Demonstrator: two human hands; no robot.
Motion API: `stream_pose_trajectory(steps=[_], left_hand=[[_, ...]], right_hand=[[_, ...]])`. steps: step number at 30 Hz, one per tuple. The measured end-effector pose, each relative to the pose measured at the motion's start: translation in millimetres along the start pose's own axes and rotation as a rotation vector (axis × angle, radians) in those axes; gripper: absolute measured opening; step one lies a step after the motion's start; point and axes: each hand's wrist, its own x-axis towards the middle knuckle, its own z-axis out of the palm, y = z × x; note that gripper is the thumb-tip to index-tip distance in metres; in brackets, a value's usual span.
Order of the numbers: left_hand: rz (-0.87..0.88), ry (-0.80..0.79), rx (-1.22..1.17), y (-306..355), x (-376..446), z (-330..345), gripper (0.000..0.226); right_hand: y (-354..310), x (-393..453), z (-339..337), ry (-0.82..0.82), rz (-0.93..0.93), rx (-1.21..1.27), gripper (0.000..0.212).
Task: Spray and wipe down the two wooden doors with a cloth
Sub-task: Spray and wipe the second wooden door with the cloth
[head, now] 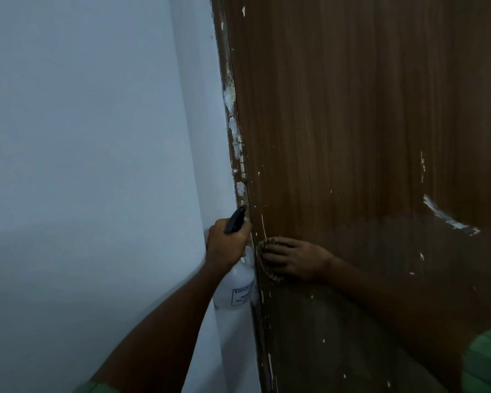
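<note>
1. Only one wooden door (366,137) shows, beside the wall (82,137).
2. One left hand (227,242) grips one spray bottle (234,287).
3. One right hand (298,260) presses what seems one cloth (267,268) flat against it.

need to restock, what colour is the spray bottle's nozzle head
Black, atop a white bottle; the spray bottle shows best in the head view.
</note>
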Motion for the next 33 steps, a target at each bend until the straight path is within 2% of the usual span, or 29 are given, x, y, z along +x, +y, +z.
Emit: stream_pose_trajectory(steps=[2,5,7,8,10,12,13,15,18,19,20,21,23,24,25,27,29,30,31,32,33], left_hand=[[0.007,-0.008,0.009,-3,0,0,0.028],[0.003,-0.030,0.034,-14,-1,4,0.031],[0.005,-0.054,0.062,-16,-7,9,0.035],[0.006,-0.069,0.067,-16,-11,12,0.039],[0.018,-0.096,0.078,-15,-16,20,0.045],[0.043,-0.141,0.112,-10,-21,28,0.041],[0.059,-0.160,0.124,-6,-21,32,0.038],[0.089,-0.171,0.132,0,-19,38,0.033],[0.097,-0.175,0.115,11,-17,46,0.029],[0.105,-0.188,0.111,15,-18,49,0.029],[0.113,-0.199,0.120,18,-19,51,0.029],[0.125,-0.204,0.137,22,-20,52,0.029],[0.130,-0.215,0.165,26,-21,55,0.028],[0.127,-0.223,0.166,28,-22,56,0.028],[0.127,-0.230,0.159,31,-21,57,0.028],[0.138,-0.240,0.138,35,-19,59,0.029],[0.155,-0.258,0.141,37,-19,65,0.034],[0.163,-0.262,0.143,38,-20,67,0.035],[0.170,-0.268,0.143,39,-22,69,0.035],[0.177,-0.274,0.142,39,-24,71,0.037],[0.181,-0.282,0.148,42,-27,74,0.039]], right_hand=[[23,-5,-10,0.123,0.096,-0.044,0.068],[48,-7,-36,0.312,0.550,0.029,0.066],[37,-8,-37,0.339,0.688,0.097,0.066],[26,-10,-35,0.271,0.629,0.101,0.067],[4,-19,-28,0.074,0.290,0.110,0.065],[8,-38,-32,-0.164,-0.022,0.141,0.066],[18,-43,-34,-0.179,-0.063,0.116,0.068],[39,-49,-33,-0.041,0.099,0.076,0.067],[46,-63,-35,0.254,0.572,0.091,0.061],[36,-67,-31,0.285,0.635,0.116,0.063],[22,-71,-26,0.242,0.591,0.128,0.064],[9,-73,-23,0.161,0.436,0.107,0.063],[-6,-83,-16,-0.106,0.018,0.100,0.061],[-3,-89,-18,-0.207,-0.097,0.110,0.063],[8,-91,-21,-0.209,-0.105,0.100,0.064],[32,-92,-26,-0.018,0.110,0.098,0.064],[47,-101,-34,0.239,0.478,0.094,0.063],[46,-106,-32,0.315,0.625,0.102,0.064],[39,-109,-28,0.351,0.693,0.102,0.066],[30,-111,-22,0.332,0.669,0.096,0.068],[20,-117,-17,0.279,0.551,0.087,0.068]])
